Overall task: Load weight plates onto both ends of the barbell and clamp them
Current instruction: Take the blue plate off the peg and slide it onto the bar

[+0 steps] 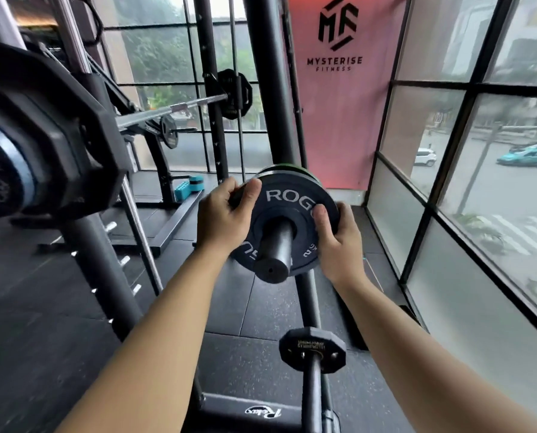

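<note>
A small black weight plate (287,200) with white lettering sits on a black peg (275,253) that points toward me at centre frame. Behind it on the same peg shows the edge of a green plate (289,168). My left hand (226,210) grips the plate's upper left rim, thumb on its face. My right hand (335,239) holds the right rim, thumb pressed on the face. The barbell (170,110) lies across the rack at upper left, with large black plates (58,132) on its near end, blurred and close to the camera.
A black rack upright (273,89) rises behind the plate. Below it a lower peg carries a small black octagonal plate (312,350). Glass windows (479,182) close the right side. A teal block (189,185) lies on the dark rubber floor at the back.
</note>
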